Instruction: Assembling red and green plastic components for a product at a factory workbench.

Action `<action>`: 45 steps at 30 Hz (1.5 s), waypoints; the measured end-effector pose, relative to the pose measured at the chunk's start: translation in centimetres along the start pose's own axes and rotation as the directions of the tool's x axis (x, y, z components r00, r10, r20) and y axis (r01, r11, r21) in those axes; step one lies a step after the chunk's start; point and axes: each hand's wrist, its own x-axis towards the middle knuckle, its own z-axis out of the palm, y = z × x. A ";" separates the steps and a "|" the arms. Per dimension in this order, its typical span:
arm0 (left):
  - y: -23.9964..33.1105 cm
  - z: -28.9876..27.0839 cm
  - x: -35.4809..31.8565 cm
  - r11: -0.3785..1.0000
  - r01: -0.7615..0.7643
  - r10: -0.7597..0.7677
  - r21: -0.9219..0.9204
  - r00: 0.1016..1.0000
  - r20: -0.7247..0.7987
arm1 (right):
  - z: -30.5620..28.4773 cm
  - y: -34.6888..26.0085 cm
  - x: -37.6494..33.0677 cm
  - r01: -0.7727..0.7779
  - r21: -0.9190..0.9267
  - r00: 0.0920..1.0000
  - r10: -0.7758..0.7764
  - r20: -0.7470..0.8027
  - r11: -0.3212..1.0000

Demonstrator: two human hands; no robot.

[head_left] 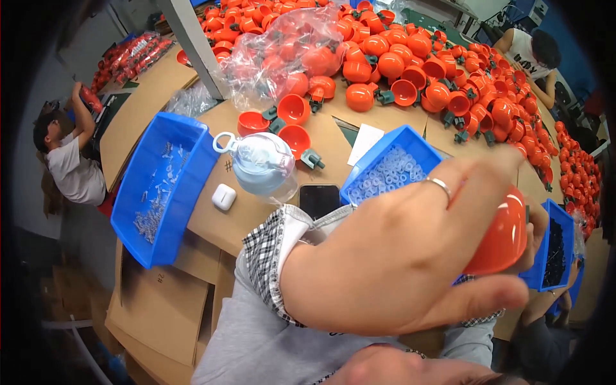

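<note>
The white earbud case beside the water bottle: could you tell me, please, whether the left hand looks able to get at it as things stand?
Probably yes. The earbud case lies uncovered on the cardboard, but the left hand is wrapped round an orange cup and would need to let go first.

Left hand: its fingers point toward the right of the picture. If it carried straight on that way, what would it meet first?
The left hand already wraps an orange cup. Beyond that, the first thing in line looks like the small blue bin of dark parts, though depth is hard to judge here.
</note>
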 end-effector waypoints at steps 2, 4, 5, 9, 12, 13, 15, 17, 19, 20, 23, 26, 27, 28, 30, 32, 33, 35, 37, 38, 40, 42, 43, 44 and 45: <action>0.4 -1.2 -0.4 0.972 0.132 -0.159 0.193 0.979 0.129 | 0.2 0.0 0.4 0.058 0.011 0.995 -0.059 0.081 0.998; 0.5 -1.1 -0.8 0.951 0.132 -0.178 0.280 0.973 0.146 | 0.8 0.5 0.4 0.070 0.034 0.993 -0.072 0.092 0.997; 0.7 -0.8 -0.7 0.950 0.174 -0.209 0.258 0.971 0.115 | 0.9 0.6 0.3 0.091 0.047 0.991 -0.095 0.092 0.995; -1.1 1.1 -0.3 0.853 -0.339 0.327 0.398 0.940 0.099 | -0.1 0.6 0.5 0.022 0.025 0.998 -0.020 -0.060 0.999; -0.1 0.6 -0.6 0.918 -0.387 0.361 0.091 0.908 0.213 | -2.0 1.0 1.7 -0.375 0.184 0.896 0.305 0.324 0.908; 0.0 0.4 -0.5 0.920 -0.389 0.367 0.044 0.896 0.250 | -1.9 0.8 1.6 -0.374 0.180 0.897 0.306 0.319 0.910; -0.2 0.6 0.3 0.968 -0.242 0.248 -0.066 0.961 0.123 | -1.2 0.3 1.2 -0.068 -0.012 0.988 0.069 0.136 0.998; -1.8 0.0 1.5 0.949 -0.214 0.243 0.230 0.964 -0.105 | -0.4 0.2 1.1 0.033 -0.067 0.991 -0.025 0.128 0.997; -1.5 -0.9 0.9 0.892 0.276 -0.262 0.359 0.961 -0.089 | 0.6 0.4 1.3 0.346 -0.426 0.932 -0.359 0.052 0.836; -1.6 -0.9 1.3 0.899 0.266 -0.255 0.348 0.964 -0.079 | 0.6 0.4 1.3 0.412 -0.486 0.899 -0.429 0.081 0.771; -1.6 -0.6 2.1 0.741 0.594 -0.665 0.313 0.716 0.215 | 0.8 0.5 1.4 0.481 -0.548 0.855 -0.503 0.122 0.685; -1.6 0.5 1.3 0.832 0.384 -0.417 0.401 0.909 -0.007 | 0.4 0.4 1.3 0.380 -0.449 0.917 -0.394 0.065 0.809; -1.4 0.7 1.0 0.879 0.280 -0.297 0.385 0.955 -0.016 | 0.3 0.3 1.3 0.271 -0.308 0.962 -0.268 0.052 0.912; -1.1 0.8 0.8 0.909 0.175 -0.176 0.379 0.984 -0.031 | 0.3 0.0 1.5 0.172 -0.162 0.985 -0.171 0.023 0.972; -1.2 1.4 0.1 0.923 0.083 -0.065 0.377 0.996 -0.061 | -0.4 -0.4 1.8 0.022 0.067 0.999 -0.024 0.036 0.997; -1.5 2.0 -0.4 0.929 -0.005 0.044 0.369 0.994 -0.096 | -0.6 -0.1 2.0 -0.125 0.310 0.988 0.091 0.124 0.943; -1.5 2.2 -0.6 0.921 -0.009 0.055 0.389 0.993 -0.107 | -0.6 0.1 2.0 -0.132 0.310 0.987 0.096 0.129 0.942; -1.1 2.3 -1.0 0.915 -0.009 0.061 0.403 0.991 -0.116 | -0.8 0.3 1.6 -0.165 0.405 0.984 0.123 0.129 0.899; -0.4 2.0 -1.3 0.902 0.038 -0.016 0.429 0.998 -0.055 | -1.3 0.4 1.6 -0.160 0.395 0.983 0.107 0.152 0.904; -0.3 1.9 -1.3 0.895 0.060 -0.054 0.441 0.998 -0.025 | -1.8 0.4 1.6 -0.160 0.342 0.980 0.109 0.164 0.926; -0.4 2.0 -1.3 0.908 0.060 -0.055 0.415 0.998 -0.025 | -2.2 0.2 1.8 -0.153 0.233 0.976 0.110 0.189 0.960; -0.5 2.0 -1.2 0.920 0.054 -0.049 0.389 0.999 -0.023 | -1.7 0.0 1.8 -0.120 0.225 0.981 0.080 0.177 0.967; -0.4 1.9 -1.2 0.916 0.045 -0.041 0.398 0.999 -0.020 | -1.4 0.1 1.8 -0.084 0.228 0.984 0.045 0.171 0.970; -0.3 1.8 -1.2 0.913 0.034 -0.030 0.406 0.999 -0.017 | -1.3 0.2 1.8 -0.083 0.232 0.984 0.043 0.173 0.969; -0.2 1.7 -1.2 0.910 0.022 -0.018 0.414 1.000 -0.012 | -1.2 0.3 1.6 -0.046 0.215 0.991 0.017 0.136 0.976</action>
